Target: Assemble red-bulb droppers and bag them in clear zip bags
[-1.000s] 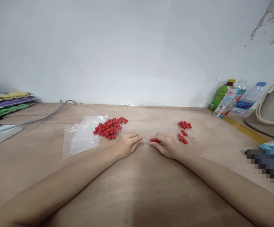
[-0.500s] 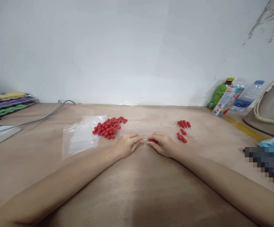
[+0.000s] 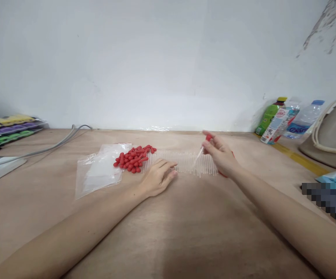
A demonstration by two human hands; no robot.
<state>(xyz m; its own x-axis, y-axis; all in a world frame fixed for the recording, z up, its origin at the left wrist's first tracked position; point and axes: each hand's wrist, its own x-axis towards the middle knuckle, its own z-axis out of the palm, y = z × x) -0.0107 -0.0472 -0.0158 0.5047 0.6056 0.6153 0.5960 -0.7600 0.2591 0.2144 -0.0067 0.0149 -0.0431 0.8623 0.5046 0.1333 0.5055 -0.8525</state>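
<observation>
My right hand (image 3: 220, 155) pinches a dropper (image 3: 198, 157) by its red rubber bulb, with the clear tube slanting down to the left. Below the tube lies a row of clear glass tubes (image 3: 182, 161) side by side on the table. Over the row's left end rests my left hand (image 3: 158, 176), fingers apart and nothing in it. A heap of red rubber bulbs (image 3: 131, 158) sits just left of that hand. The finished droppers and loose bulbs on the right are mostly hidden behind my right hand; a bit of red shows at its edge.
Clear plastic bags (image 3: 101, 166) lie left of the bulbs. A grey cable (image 3: 52, 145) crosses the left side near coloured packs (image 3: 11, 130). At the right stand a green bottle (image 3: 269, 118), a carton (image 3: 278, 124), a clear bottle (image 3: 304, 120) and a beige bag (image 3: 330, 131).
My hands were together in front of the row, with a red bulb and tube between them. The right hand has lifted away up and right with the dropper; the left hand's fingers have spread.
</observation>
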